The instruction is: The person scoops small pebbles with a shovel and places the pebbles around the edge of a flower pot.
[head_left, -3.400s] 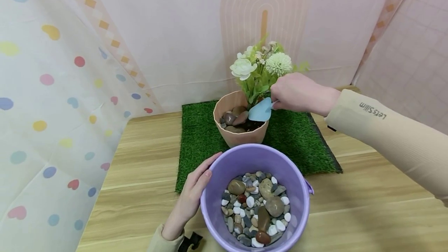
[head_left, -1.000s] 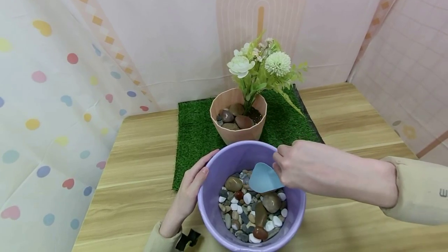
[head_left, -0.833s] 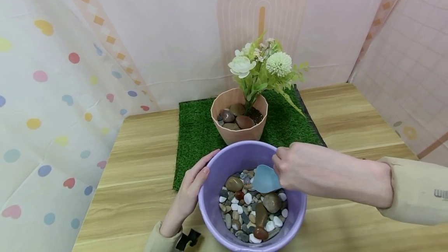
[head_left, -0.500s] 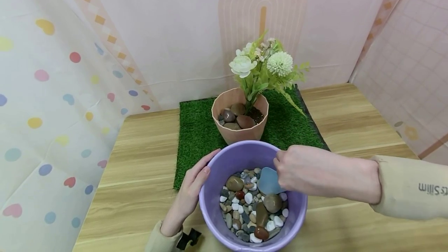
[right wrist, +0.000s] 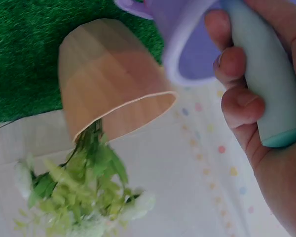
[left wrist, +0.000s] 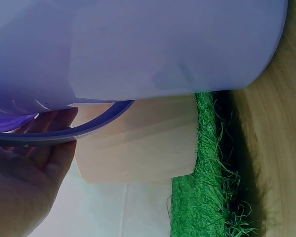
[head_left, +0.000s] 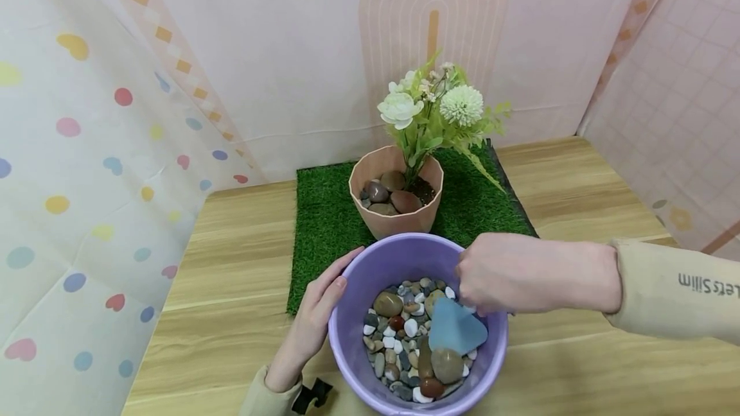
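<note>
My right hand [head_left: 520, 273] holds a small trowel [head_left: 453, 326], its fingers curled round the pale handle [right wrist: 266, 74] in the right wrist view. The trowel's light blue blade is down inside the purple bucket [head_left: 340, 352], right against a large grey-brown stone [head_left: 447, 364]. Pebbles [head_left: 399, 339] in white, grey, brown and dark red cover the bucket's bottom. My left hand [head_left: 315, 313] rests on the bucket's left side, fingers extended along the rim. In the left wrist view its fingers reach past the bucket's curved purple handle [left wrist: 101, 121].
Behind the bucket, a peach flowerpot [head_left: 399, 223] stands on a green turf mat [head_left: 324, 230]. Stones [head_left: 406, 201], dark soil and white artificial flowers [head_left: 460, 105] fill it. Patterned cloth [head_left: 289, 50] hangs behind the wooden table [head_left: 243, 236].
The trowel went from the flowerpot into the bucket. Its blade has since turned down among the pebbles, and the grey-brown stone has shifted toward the near side. My left hand stays put.
</note>
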Action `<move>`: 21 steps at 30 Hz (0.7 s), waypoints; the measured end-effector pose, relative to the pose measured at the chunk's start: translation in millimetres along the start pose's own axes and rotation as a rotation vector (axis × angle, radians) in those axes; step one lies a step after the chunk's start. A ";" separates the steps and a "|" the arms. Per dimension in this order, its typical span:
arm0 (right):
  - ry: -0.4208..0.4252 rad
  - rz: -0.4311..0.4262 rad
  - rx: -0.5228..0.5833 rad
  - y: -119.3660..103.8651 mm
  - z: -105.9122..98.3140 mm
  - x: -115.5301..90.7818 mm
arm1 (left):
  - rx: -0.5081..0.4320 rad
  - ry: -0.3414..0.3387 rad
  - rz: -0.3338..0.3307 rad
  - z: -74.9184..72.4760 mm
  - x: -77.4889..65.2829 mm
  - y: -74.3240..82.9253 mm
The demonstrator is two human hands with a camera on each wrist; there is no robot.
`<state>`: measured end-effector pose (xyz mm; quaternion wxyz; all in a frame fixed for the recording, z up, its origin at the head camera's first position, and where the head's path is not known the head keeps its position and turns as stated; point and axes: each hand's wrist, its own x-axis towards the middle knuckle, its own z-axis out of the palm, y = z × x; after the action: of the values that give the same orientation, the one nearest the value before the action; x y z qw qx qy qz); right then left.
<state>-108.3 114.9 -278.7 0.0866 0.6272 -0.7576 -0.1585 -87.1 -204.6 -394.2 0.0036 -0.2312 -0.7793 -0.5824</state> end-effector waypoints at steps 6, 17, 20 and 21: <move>0.039 -0.051 0.054 -14.5 5.5 9.6 | 0.008 0.005 0.002 0.5 0.1 -0.5; 0.051 0.001 0.326 -19.0 25.1 15.7 | 0.014 0.009 0.016 1.5 0.3 -1.3; 0.065 0.000 0.369 -16.2 28.7 15.9 | 0.017 0.010 0.014 1.5 0.3 -1.2; 0.066 -0.001 0.386 -15.0 29.2 15.5 | 0.017 0.009 0.016 1.5 0.3 -1.1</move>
<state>-107.2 101.1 -312.3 -0.0107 0.6373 -0.7704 0.0103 -87.4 -203.3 -395.6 0.0135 -0.2347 -0.7823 -0.5769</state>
